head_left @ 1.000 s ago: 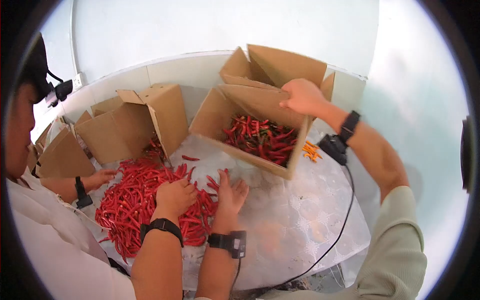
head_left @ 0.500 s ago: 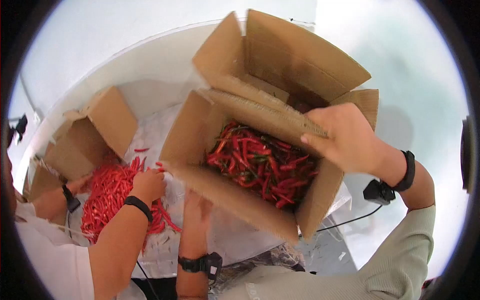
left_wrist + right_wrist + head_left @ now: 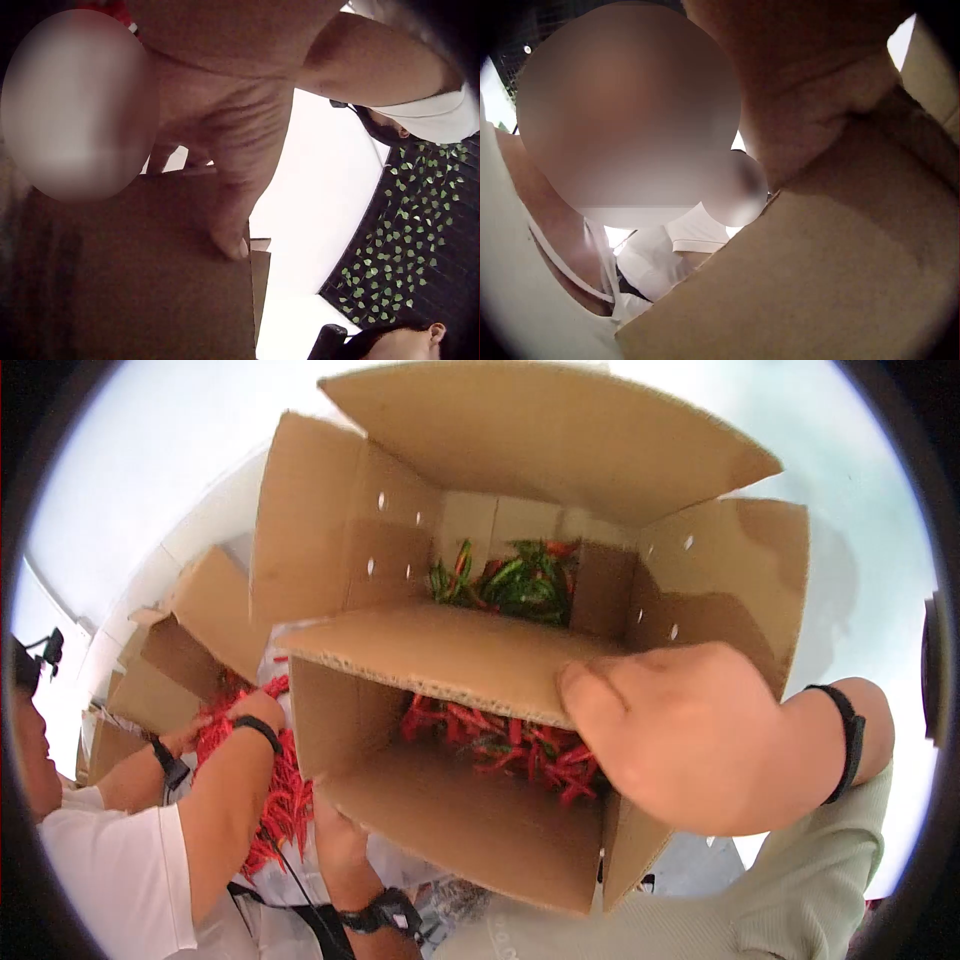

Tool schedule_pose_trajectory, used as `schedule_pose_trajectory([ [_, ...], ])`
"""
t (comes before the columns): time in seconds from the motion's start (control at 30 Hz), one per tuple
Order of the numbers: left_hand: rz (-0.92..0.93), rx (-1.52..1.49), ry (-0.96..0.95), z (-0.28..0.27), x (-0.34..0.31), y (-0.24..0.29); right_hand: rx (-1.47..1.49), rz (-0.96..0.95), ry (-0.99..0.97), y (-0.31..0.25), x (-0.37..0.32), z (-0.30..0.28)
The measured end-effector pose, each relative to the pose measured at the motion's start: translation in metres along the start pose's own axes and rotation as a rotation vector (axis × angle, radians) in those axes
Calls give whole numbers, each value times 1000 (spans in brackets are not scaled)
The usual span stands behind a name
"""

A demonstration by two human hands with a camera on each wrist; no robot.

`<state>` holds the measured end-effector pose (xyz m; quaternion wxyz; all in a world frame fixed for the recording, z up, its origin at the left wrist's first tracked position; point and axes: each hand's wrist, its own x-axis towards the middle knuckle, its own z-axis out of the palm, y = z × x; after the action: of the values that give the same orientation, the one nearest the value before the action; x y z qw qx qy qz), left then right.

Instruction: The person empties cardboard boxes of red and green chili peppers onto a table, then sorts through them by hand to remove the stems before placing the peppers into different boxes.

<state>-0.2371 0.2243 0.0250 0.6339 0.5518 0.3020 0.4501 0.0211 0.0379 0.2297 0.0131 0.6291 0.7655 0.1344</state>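
Observation:
A large cardboard box (image 3: pixel 470 840) fills the middle of the head view, tilted with its openings facing me. My right hand (image 3: pixel 680 730) grips the edge of the cardboard panel (image 3: pixel 450 650) that runs between the two openings. Red chillies (image 3: pixel 520 750) lie in the near opening, and mostly green chillies (image 3: pixel 525 585) show in the far one. My left hand (image 3: pixel 338 832) is at the box's lower left side, partly hidden by it. In the left wrist view, the thumb (image 3: pixel 232 244) presses on the cardboard while other fingers lie beyond its edge.
Another person in a white shirt (image 3: pixel 135 860) works at the left, their hands at a pile of red chillies (image 3: pixel 290 800). Behind that pile stand more open cardboard boxes (image 3: pixel 225 615). A white wall (image 3: pixel 110 480) rises behind.
The box has come closer and its openings have tipped towards me, bringing the green chillies into view. My left hand has gone from the chilli pile to the box's side; my right keeps its grip.

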Motion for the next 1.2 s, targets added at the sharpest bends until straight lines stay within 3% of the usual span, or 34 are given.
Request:
schedule_pose_trajectory([
  [0.1,-54,86,55,-14,-3,-13,-87,96,-98,-1,11,-2],
  [0.23,44,-33,-8,-10,-14,-14,-47,114,106,6,7,4],
  [0.3,81,-152,-98,-22,-10,-18,-53,108,94,4,8,4],
  [0.53,59,-75,17,-17,-11,2,-41,79,152,0,7,3],
  [0.6,149,-146,-106,-14,-13,4,-63,69,135,1,6,3],
  [0.7,141,-403,-169,-15,-13,10,-93,62,130,-2,4,2],
  [0.9,169,-306,-105,-4,-6,41,-107,89,119,-7,3,1],
  [1.0,155,-202,15,4,1,50,-78,112,100,-7,4,0],
  [1.1,157,109,48,16,12,74,-58,127,111,-10,6,0],
  [1.2,178,402,-131,23,28,92,-28,106,132,-7,9,0],
])
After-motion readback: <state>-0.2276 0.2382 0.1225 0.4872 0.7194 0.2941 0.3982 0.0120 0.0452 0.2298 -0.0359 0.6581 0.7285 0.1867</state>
